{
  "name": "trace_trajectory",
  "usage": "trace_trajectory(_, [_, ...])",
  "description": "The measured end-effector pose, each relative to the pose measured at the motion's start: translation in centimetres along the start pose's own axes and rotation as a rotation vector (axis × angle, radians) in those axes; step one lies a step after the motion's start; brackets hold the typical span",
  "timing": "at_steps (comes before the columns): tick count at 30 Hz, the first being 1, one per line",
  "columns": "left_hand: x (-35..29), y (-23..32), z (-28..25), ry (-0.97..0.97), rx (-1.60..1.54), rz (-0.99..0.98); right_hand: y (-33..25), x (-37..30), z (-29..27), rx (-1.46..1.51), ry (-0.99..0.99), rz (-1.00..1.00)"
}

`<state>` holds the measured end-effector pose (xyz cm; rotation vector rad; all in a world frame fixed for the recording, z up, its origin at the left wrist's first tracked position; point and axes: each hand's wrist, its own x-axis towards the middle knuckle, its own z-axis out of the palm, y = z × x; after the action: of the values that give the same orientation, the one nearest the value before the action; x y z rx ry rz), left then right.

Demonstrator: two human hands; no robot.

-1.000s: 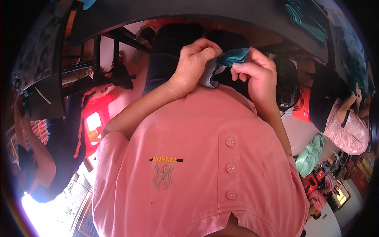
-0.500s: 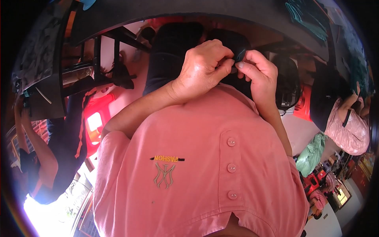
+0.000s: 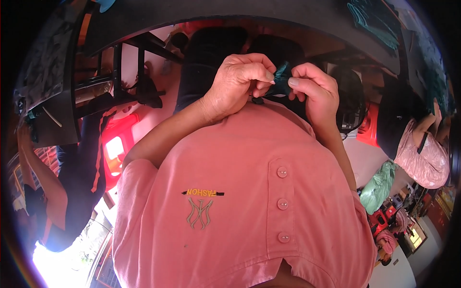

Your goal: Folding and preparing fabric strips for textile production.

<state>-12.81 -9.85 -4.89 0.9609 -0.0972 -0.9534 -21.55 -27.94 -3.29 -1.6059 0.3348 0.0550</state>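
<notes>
A small piece of dark teal, shiny cloth (image 3: 282, 80) is stretched between my two hands, above my lap and close in front of my pink shirt. My left hand (image 3: 239, 84) pinches its left side between thumb and curled forefinger. On the opposite side, my right hand (image 3: 317, 89) grips the cloth between thumb and forefinger, its other fingers bent below. A small dark bit (image 3: 258, 101) shows under my left fingers; I cannot make out what it is.
Ahead runs a dark table edge (image 3: 230, 13), with teal cloth pieces (image 3: 372, 24) on its right end. A red stool (image 3: 120, 144) stands at left beside a co-worker's bare arm (image 3: 53, 187). Another person in pink (image 3: 420, 156) sits at right, near a green plastic bag (image 3: 379, 187).
My hands were close together over a small dark bundle. Now they are slightly apart and the teal cloth is spread out between them. My left hand has turned and dropped a little.
</notes>
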Motion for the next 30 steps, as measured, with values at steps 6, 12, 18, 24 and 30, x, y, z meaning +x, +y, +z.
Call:
trace_trajectory(6, [0.1, 0.1, 0.0, 0.044, 0.055, 0.009, -1.4, -0.7, 1.1, -0.021, 0.219, -0.154])
trace_trajectory(12, [0.0, -0.4, 0.3, 0.062, 0.192, 0.110, -1.6, -1.1, 1.7, -0.084, 0.186, -0.145])
trace_trajectory(18, [-0.1, -1.2, 0.5, 0.048, 0.389, 0.338, -1.8, -0.4, 1.6, -0.045, 0.094, -0.052])
trace_trajectory(24, [-0.3, -0.7, 0.8, 0.039, 0.467, 0.341, -1.0, 0.3, 1.8, 0.037, 0.105, -0.042])
trace_trajectory(30, [0.2, -1.2, 0.2, 0.039, 0.611, 0.306, 0.5, 0.4, 2.1, -0.215, 0.124, -0.291])
